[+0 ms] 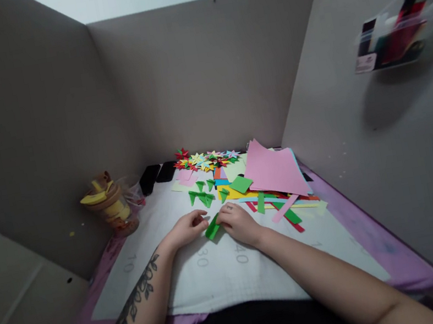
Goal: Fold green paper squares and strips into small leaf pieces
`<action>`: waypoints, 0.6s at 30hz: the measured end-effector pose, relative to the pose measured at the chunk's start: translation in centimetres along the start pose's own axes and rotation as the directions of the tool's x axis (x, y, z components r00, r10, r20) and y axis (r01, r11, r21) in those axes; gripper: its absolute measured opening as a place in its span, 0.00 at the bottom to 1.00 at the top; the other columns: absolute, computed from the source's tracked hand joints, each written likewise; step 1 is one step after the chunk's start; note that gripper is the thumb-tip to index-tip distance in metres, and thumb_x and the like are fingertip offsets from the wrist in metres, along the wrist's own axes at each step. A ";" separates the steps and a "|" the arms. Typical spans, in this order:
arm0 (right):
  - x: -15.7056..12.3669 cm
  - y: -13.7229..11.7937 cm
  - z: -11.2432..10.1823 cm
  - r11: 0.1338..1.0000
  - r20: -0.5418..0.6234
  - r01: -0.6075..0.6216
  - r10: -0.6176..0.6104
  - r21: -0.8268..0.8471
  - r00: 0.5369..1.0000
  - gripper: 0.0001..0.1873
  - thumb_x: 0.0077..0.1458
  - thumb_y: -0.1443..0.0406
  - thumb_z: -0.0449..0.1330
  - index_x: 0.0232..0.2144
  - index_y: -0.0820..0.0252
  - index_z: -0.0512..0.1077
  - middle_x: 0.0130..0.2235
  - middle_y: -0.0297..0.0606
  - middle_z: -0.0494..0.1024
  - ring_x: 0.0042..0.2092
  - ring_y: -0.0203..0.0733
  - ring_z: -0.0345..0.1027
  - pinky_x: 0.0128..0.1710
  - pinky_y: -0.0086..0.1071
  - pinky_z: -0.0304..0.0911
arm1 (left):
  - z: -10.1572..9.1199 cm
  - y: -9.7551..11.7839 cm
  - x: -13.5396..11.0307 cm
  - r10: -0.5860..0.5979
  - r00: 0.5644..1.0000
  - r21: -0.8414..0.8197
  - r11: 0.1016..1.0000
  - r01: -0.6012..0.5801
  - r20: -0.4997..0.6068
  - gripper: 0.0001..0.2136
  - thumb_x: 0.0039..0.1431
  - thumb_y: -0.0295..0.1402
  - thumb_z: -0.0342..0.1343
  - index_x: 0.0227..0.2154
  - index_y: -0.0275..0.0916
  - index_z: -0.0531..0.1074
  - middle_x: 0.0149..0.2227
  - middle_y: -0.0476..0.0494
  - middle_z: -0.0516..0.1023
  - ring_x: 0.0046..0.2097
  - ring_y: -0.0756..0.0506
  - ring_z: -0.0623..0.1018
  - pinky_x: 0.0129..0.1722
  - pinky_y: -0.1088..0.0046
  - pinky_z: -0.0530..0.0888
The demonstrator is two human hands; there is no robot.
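Observation:
A small folded piece of green paper (212, 228) is between my hands, low over the white sheet (217, 285). My right hand (239, 224) pinches its upper right edge, fingers closed on it. My left hand (188, 228) is at its left side, fingers curved and thumb apart from the forefinger, the thumb tip close to the paper; whether it touches I cannot tell. Just beyond my hands lie several folded green paper pieces (206, 199). A flat green paper square (241, 184) rests to their right.
Behind are several colourful paper stars (201, 159). Pink sheets (274, 168) and loose paper strips (285, 208) lie at the right. A pot (111, 205) and two black flat objects (150, 179) stand or lie at the left. Grey panels (201, 75) enclose the table; a clear holder (396, 38) hangs on the right one.

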State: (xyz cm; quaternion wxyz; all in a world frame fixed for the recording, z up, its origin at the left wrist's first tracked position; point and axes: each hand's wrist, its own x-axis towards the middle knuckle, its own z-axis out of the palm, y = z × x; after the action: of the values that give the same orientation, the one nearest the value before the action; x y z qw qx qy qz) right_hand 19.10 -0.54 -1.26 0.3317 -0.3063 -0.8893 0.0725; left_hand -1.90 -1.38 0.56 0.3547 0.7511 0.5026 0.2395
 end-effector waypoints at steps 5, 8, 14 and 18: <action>0.1 0.4 0.3 0.999 -0.007 0.038 -0.038 -0.031 0.999 0.11 0.49 0.77 0.54 0.31 0.60 0.70 0.34 0.39 0.73 0.40 0.43 0.61 0.41 0.36 0.57 | 0.6 0.7 -0.3 0.017 0.999 -0.059 0.998 -0.020 -0.049 0.21 0.57 0.40 0.47 0.50 0.34 0.64 0.26 0.49 0.70 0.28 0.50 0.68 0.28 0.76 0.65; 0.2 0.6 0.6 0.998 0.026 0.050 -0.049 -0.047 0.998 0.11 0.49 0.77 0.53 0.30 0.60 0.69 0.32 0.39 0.73 0.40 0.42 0.62 0.41 0.35 0.57 | 0.8 1.0 -0.4 0.028 0.996 -0.064 0.997 -0.033 -0.081 0.21 0.56 0.38 0.48 0.51 0.34 0.61 0.25 0.51 0.69 0.27 0.51 0.68 0.27 0.77 0.63; 0.7 0.0 0.7 0.988 0.059 0.111 -0.105 -0.105 0.993 0.10 0.50 0.76 0.53 0.32 0.59 0.70 0.36 0.40 0.73 0.42 0.43 0.60 0.43 0.36 0.55 | 1.0 0.5 -0.1 0.031 0.976 0.219 0.976 0.018 -0.216 0.21 0.47 0.26 0.50 0.47 0.38 0.65 0.24 0.54 0.68 0.26 0.51 0.68 0.26 0.77 0.60; 1.0 -0.6 0.9 0.968 0.129 0.201 -0.182 -0.153 0.975 0.08 0.51 0.74 0.55 0.30 0.59 0.70 0.35 0.39 0.72 0.42 0.43 0.58 0.43 0.36 0.53 | 1.2 0.0 0.2 0.001 0.965 0.249 0.966 0.067 -0.263 0.19 0.48 0.26 0.50 0.47 0.38 0.65 0.22 0.54 0.67 0.25 0.51 0.68 0.25 0.77 0.60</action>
State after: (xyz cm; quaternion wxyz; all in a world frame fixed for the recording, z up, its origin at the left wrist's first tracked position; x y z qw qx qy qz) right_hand 17.64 -0.40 -1.24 0.2591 -0.2409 -0.9352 -0.0166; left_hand -1.02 -1.53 -0.22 0.1899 0.7439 0.5841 0.2634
